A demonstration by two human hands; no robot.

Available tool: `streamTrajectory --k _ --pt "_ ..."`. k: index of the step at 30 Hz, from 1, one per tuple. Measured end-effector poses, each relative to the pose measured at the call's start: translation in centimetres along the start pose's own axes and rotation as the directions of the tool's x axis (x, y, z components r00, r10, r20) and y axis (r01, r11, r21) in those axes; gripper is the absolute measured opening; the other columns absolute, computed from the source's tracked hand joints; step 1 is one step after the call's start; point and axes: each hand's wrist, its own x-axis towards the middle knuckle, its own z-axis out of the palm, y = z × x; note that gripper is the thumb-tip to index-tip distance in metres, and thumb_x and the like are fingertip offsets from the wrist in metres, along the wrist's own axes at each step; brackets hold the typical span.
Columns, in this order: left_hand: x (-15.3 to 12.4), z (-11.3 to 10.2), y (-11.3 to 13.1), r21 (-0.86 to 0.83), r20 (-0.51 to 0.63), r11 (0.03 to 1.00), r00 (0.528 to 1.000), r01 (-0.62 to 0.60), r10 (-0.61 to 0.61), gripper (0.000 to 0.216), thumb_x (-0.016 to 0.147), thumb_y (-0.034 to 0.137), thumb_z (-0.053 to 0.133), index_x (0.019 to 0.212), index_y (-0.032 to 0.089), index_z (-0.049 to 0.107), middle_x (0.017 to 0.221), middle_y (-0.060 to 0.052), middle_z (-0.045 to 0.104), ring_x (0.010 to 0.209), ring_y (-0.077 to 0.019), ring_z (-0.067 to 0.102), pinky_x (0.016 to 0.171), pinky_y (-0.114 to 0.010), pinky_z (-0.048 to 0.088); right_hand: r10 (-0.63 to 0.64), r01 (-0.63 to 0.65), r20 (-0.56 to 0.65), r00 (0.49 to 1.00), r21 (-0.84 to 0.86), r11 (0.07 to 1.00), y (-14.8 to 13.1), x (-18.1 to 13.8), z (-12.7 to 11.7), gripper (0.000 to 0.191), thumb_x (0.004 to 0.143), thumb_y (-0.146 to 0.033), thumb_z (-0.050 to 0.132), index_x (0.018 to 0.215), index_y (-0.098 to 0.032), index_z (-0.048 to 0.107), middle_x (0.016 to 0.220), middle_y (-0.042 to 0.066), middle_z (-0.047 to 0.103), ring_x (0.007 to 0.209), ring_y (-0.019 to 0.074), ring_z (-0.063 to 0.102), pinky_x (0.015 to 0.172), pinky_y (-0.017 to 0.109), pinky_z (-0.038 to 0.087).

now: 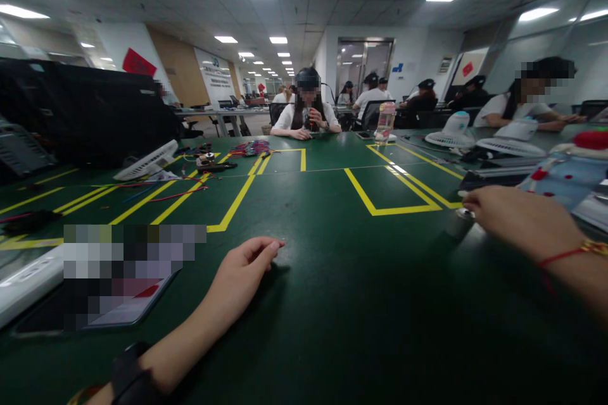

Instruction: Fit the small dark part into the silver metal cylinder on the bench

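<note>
Near the middle of the green table, my left hand (249,264) lies low over the surface, thumb and forefinger pressed together. Whatever may sit between those fingertips is hidden. Over on the right, my right hand (510,215) has its fingers curled down at the top of a small silver metal cylinder (460,223), which looks gripped at its upper end. Slight blur covers that spot, and the cylinder's underside is close to the tabletop. A blue bag-like thing (565,174) with red parts stands just beyond my right hand.
Yellow tape (403,210) marks the green table (323,304). A flat tablet-like thing (128,307), partly pixelated, lies left. Farther off are loose wires (251,148), a white fan (147,161), more fans (451,133) and a bottle (386,121). A person (304,114) sits opposite.
</note>
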Motion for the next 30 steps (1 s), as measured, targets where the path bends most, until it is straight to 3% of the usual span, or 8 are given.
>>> streamTrajectory --k 2,12,20,27,30 --pt "0.0 0.0 0.0 0.002 -0.002 1.0 1.0 0.003 -0.003 0.039 0.079 0.051 0.05 0.092 0.019 0.068 0.074 -0.002 0.064 0.066 -0.0178 0.054 0.058 -0.025 0.037 0.014 -0.012 0.069 0.998 -0.032 0.999 1.2 0.6 0.3 0.03 0.081 -0.037 0.045 0.088 -0.019 0.068 0.093 0.015 0.065 0.08 0.0273 0.059 0.064 0.038 0.039" --pt "-0.1 0.0 -0.1 -0.006 0.022 1.0 1.0 0.0 0.0 0.04 0.081 0.052 0.049 0.095 0.019 0.066 0.073 0.0 0.06 0.067 -0.0169 0.053 0.06 -0.026 0.037 0.011 -0.01 0.055 0.998 -0.011 1.0 1.8 1.1 0.9 0.032 0.081 -0.037 0.043 0.086 -0.019 0.068 0.094 0.013 0.065 0.082 0.0272 0.059 0.066 0.037 0.039" --pt "-0.2 -0.1 0.1 0.006 0.0 1.0 1.0 0.0 0.0 0.04 0.079 0.052 0.05 0.092 0.019 0.068 0.072 -0.001 0.061 0.065 -0.017 0.054 0.057 -0.025 0.037 -0.024 0.023 0.045 0.999 0.042 0.999 3.1 1.9 1.6 0.043 0.077 -0.049 0.048 0.103 -0.019 0.065 0.101 0.013 0.064 0.085 0.0267 0.059 0.069 0.036 0.04" --pt "-0.1 0.0 -0.3 0.008 0.012 1.0 1.0 -0.004 0.004 0.04 0.079 0.052 0.049 0.093 0.019 0.067 0.071 -0.001 0.06 0.066 -0.018 0.054 0.059 -0.026 0.038 0.089 -0.089 0.044 0.995 -0.02 0.996 1.7 0.8 0.8 0.045 0.08 -0.057 0.037 0.086 -0.021 0.063 0.09 0.013 0.063 0.078 0.027 0.058 0.061 0.036 0.038" --pt "0.0 -0.1 -0.3 0.01 0.016 1.0 1.0 -0.007 0.007 0.04 0.079 0.052 0.05 0.093 0.019 0.067 0.071 0.0 0.061 0.066 -0.0177 0.054 0.059 -0.025 0.038 0.098 -0.098 0.067 0.993 -0.003 0.995 1.8 1.1 0.8 0.05 0.077 -0.064 0.038 0.087 -0.021 0.062 0.089 0.013 0.062 0.076 0.0266 0.058 0.06 0.036 0.037"
